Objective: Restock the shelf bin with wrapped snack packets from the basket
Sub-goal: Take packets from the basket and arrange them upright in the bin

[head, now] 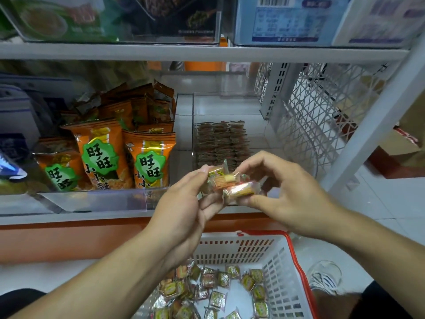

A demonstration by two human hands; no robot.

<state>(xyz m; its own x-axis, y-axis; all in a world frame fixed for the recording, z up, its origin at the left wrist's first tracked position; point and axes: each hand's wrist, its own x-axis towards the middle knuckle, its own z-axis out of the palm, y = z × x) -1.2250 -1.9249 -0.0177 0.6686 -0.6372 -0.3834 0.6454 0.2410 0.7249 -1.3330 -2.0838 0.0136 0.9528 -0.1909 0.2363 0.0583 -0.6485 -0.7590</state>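
Several wrapped snack packets [232, 184] are held between both hands just in front of the near edge of the clear shelf bin [230, 107]. The left hand [184, 203] cups them from below; the right hand [280, 194] pinches one with thumb and fingers. Stacked packets [222, 141] fill the bin's near part, with open room behind. The basket [282, 268] of loose packets sits near, below the hands. Orange snack bags [103, 155] crowd the bin on the left.

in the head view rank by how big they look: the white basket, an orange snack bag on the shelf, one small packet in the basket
1. White basket, largest by far.
2. Front orange snack bag on the shelf.
3. One small packet in the basket, smallest, even though it lies nearer the camera than the bag.
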